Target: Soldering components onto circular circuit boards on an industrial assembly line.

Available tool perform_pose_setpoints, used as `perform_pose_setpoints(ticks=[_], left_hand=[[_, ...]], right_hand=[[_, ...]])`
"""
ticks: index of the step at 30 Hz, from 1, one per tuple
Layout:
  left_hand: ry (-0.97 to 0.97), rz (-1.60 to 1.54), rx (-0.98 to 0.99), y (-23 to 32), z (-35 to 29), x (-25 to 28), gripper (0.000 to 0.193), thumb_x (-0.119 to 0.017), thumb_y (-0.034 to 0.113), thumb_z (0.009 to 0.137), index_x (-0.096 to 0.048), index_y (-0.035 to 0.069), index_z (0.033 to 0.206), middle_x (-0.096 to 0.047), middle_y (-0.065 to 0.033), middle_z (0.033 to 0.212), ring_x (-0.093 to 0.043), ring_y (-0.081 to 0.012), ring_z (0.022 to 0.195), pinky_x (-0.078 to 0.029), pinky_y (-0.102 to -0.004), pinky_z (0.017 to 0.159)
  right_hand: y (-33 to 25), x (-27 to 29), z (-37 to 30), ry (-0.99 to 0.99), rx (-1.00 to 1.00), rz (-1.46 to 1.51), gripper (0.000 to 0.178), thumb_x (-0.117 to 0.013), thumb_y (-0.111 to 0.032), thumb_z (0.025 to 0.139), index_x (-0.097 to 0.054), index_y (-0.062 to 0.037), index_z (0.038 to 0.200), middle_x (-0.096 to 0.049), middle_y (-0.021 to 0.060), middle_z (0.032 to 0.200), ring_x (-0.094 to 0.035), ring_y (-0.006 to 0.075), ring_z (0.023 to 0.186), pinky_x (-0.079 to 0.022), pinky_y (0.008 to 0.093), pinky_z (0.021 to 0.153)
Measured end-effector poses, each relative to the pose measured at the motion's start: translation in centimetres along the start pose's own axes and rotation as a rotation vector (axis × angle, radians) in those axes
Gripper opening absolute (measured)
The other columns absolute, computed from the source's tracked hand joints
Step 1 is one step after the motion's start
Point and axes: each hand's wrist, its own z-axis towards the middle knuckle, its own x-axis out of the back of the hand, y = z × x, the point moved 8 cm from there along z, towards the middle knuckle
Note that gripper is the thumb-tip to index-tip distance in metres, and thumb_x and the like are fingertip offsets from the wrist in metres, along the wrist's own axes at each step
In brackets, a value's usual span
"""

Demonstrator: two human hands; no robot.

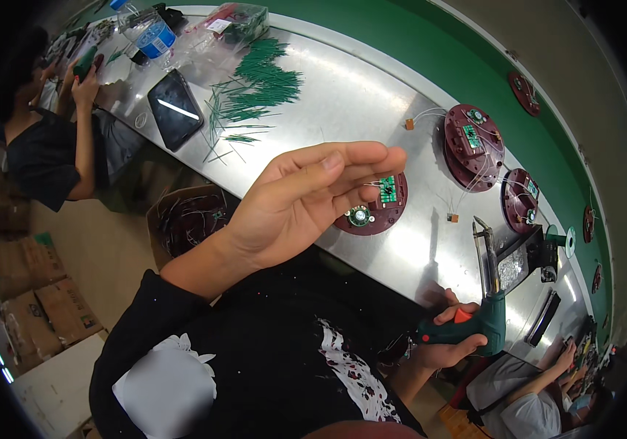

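My left hand [295, 201] is raised over the table's near edge, palm showing, fingers loosely curved and the thumb apart, with nothing visible in it. Partly hidden behind its fingers lies a round maroon plate [386, 219] bearing a green circuit board [388, 192] and a small round green-rimmed part [359, 215]. At the lower right, my right hand [452, 351] grips a dark green soldering gun [485, 322] with a red trigger. Its metal tip points up toward the far side of the table.
Stacked maroon plates [467, 168] with wires stand farther right, beside another wired plate [522, 197]. A solder spool [563, 241] is near the stand. Green wires [262, 80], a phone [174, 110] and a bottle [149, 36] lie at the left. Co-workers [50, 146] sit on both sides.
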Motion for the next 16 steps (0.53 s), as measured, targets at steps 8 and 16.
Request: perform_pose_setpoints(ticks=[8, 16], left_hand=[[0.015, 1.259, -0.408, 2.6, -0.3, -0.4, 0.054, -0.071, 0.028, 0.095, -0.057, 0.001, 0.139, -0.057, -0.0195, 0.144, -0.056, -0.0278, 0.133, -0.043, -0.0386, 0.112], [-0.128, 1.68, -0.142, -3.5, -0.9, 1.0, 0.083, -0.079, 0.035, 0.087, -0.041, 0.009, 0.156, -0.037, -0.0145, 0.162, -0.036, -0.0348, 0.149, -0.017, -0.0465, 0.126]], right_hand=[[-0.4, -0.1, -0.1, -0.11, 0.0, -0.051, 0.07, -0.027, -0.063, 0.107, -0.053, 0.0012, 0.114, -0.05, 0.0054, 0.067, -0.053, 0.0158, 0.063, -0.049, 0.0492, 0.102], [0.0, 0.5, 0.1, -0.172, -0.054, -0.011, 0.072, -0.027, -0.065, 0.106, -0.054, 0.0012, 0.114, -0.051, 0.0059, 0.067, -0.062, 0.0227, 0.082, -0.039, 0.0497, 0.113]])
